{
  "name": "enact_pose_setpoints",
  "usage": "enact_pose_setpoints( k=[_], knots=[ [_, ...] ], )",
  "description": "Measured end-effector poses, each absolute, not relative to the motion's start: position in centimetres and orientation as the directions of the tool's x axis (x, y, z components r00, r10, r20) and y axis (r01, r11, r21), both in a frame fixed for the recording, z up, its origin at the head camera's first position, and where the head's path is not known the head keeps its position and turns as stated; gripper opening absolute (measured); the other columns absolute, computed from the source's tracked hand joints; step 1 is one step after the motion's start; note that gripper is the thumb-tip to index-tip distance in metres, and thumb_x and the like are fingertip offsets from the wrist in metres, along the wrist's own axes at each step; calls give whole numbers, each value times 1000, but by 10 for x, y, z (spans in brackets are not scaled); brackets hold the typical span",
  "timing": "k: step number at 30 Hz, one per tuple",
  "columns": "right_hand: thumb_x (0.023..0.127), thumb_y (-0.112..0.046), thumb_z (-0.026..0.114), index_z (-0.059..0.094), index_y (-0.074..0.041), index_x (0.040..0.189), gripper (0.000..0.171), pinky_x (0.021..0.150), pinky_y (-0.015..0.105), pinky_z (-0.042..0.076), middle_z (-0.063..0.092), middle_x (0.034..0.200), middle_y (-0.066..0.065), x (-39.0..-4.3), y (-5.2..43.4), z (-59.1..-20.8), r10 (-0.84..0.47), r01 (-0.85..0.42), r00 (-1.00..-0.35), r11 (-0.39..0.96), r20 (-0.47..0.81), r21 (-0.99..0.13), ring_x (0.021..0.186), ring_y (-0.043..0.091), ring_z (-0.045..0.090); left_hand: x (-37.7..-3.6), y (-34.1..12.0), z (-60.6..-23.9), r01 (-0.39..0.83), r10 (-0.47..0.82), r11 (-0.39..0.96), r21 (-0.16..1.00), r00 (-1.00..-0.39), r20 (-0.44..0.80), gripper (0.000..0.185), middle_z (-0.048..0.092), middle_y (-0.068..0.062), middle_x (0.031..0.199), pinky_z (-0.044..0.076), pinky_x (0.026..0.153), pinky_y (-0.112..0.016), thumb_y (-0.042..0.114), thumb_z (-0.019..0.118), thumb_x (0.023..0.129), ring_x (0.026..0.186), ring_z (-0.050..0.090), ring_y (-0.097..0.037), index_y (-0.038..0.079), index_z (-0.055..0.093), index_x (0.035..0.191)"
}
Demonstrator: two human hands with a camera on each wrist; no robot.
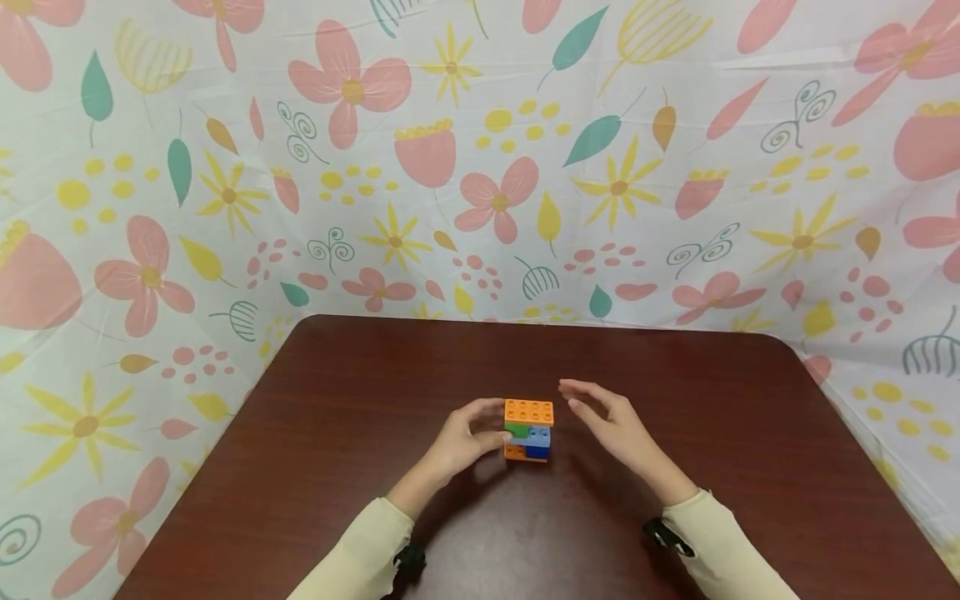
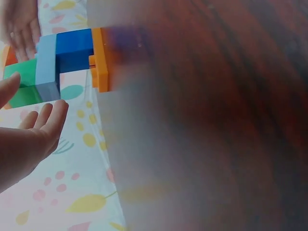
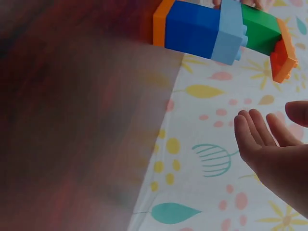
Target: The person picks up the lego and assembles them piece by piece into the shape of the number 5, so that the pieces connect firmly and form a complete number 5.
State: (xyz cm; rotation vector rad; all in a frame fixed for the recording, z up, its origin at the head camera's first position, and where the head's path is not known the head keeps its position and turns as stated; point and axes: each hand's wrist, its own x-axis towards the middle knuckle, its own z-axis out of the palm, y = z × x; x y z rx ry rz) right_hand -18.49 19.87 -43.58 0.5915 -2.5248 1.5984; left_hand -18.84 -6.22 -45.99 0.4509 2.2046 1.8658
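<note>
A stack of toy building bricks stands on the table. In the head view it has an orange brick (image 1: pixel 528 412) on top, then a green brick (image 1: pixel 516 430), a light blue brick (image 1: pixel 538 434), a dark blue brick (image 1: pixel 537 452) and an orange base plate (image 1: pixel 514 452). My left hand (image 1: pixel 467 433) holds the stack's left side, thumb at the green brick's front, fingers toward the back; their contact is partly hidden. To the right, my right hand (image 1: pixel 617 427) is apart from the stack, fingers loosely extended and holding nothing. The right wrist view shows a gap between that hand (image 3: pixel 274 144) and the bricks.
The bricks stand near the middle of a dark brown table (image 1: pixel 360 367) with rounded far corners. Behind and beside it hangs a white cloth (image 1: pixel 465 250) with printed flowers and leaves. A dark strap (image 1: pixel 667 537) shows at the right cuff.
</note>
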Motion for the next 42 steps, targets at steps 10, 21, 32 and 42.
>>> enact_pose_setpoints(
  k=[10,21,32,42],
  knots=[
    [96,-23,60,53,-8,136,43,90,31,50,57,130,15,-175,192,-450,-285,-174,-955,330,78,-928,119,32,55,-179,-64,-424,202,372,73,977,-914,161,46,55,-25,127,40,101,-54,-6,66,87,120,51,-42,-3,54,130],
    [91,-17,68,50,2,134,50,89,31,52,53,133,22,-171,181,-459,-355,-113,-935,267,12,-957,117,33,57,-183,-60,-420,218,384,106,970,-909,163,37,57,-22,126,51,91,-34,-3,64,90,115,56,-38,-2,57,126],
    [90,-10,68,54,2,129,43,83,30,54,59,124,21,-171,182,-463,-335,-113,-942,280,13,-953,116,36,57,-194,-59,-440,244,393,105,964,-901,185,36,63,-18,118,54,84,-29,4,68,89,109,61,-37,-3,59,123],
    [91,-11,67,55,2,127,41,83,30,54,60,122,20,-173,181,-464,-331,-116,-943,296,12,-948,114,34,58,-197,-59,-438,267,406,141,953,-894,190,36,63,-17,116,53,84,-27,0,67,89,106,63,-30,-4,58,123]
  ],
)
